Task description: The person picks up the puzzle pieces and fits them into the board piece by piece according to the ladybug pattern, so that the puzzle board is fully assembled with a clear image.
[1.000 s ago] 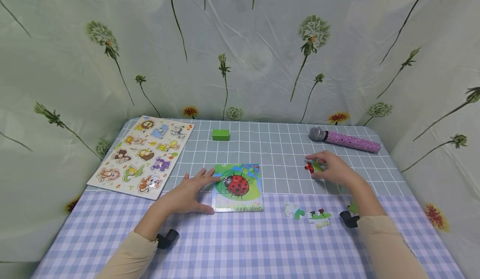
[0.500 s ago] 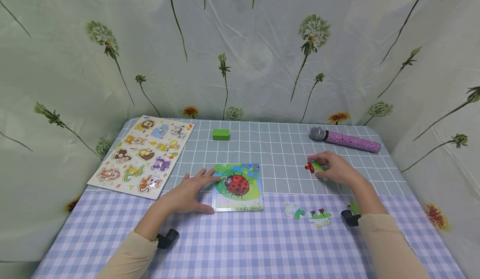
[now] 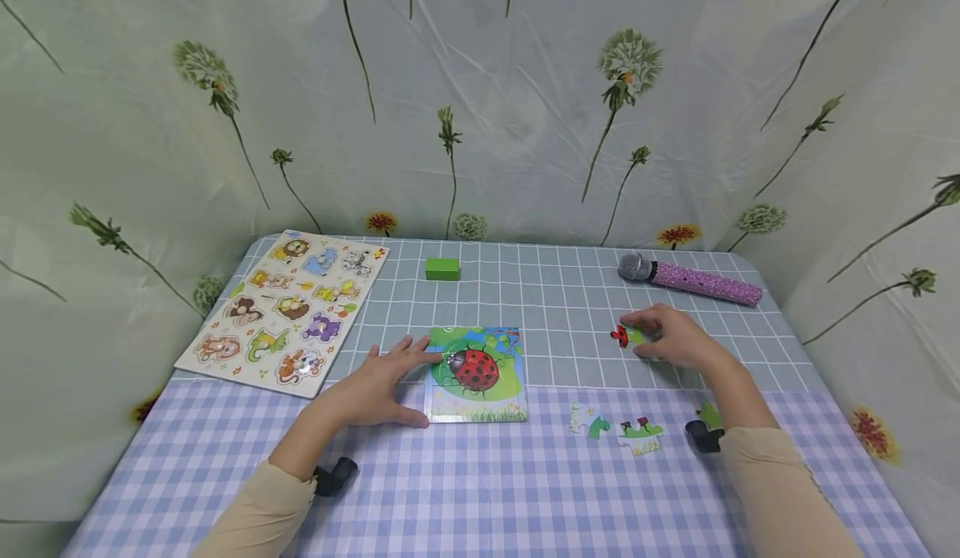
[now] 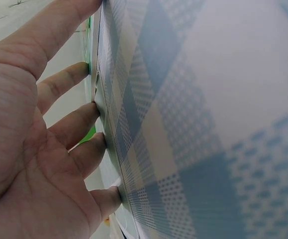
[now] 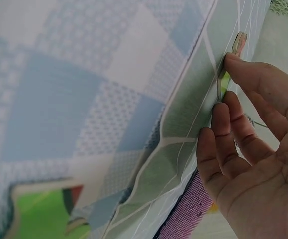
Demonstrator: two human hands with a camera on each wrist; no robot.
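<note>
A ladybug jigsaw puzzle (image 3: 480, 404) lies in a square tray at the middle of the table. My left hand (image 3: 375, 387) rests at its left side, fingers spread, fingertips touching the edge; in the left wrist view the fingers stretch to the table. To the right, my right hand (image 3: 671, 337) has its thumb and fingers about a red and green puzzle piece (image 3: 620, 336) on the grey grid cloth. The right wrist view shows that piece edge-on (image 5: 224, 82) between thumb and fingertips. Part of it is hidden by the hand.
Loose puzzle pieces lie on the checked cloth: one pale and green (image 3: 597, 427), one with flowers (image 3: 641, 434), one green (image 3: 708, 414) by the right wrist. An animal peg board (image 3: 300, 337), a green block (image 3: 442, 269) and a glittery pink microphone (image 3: 705, 283) lie farther back.
My right hand has slid slightly to the right, its fingertips shifting along the red and green puzzle piece, which has barely moved. The left hand and ladybug puzzle stay in place.
</note>
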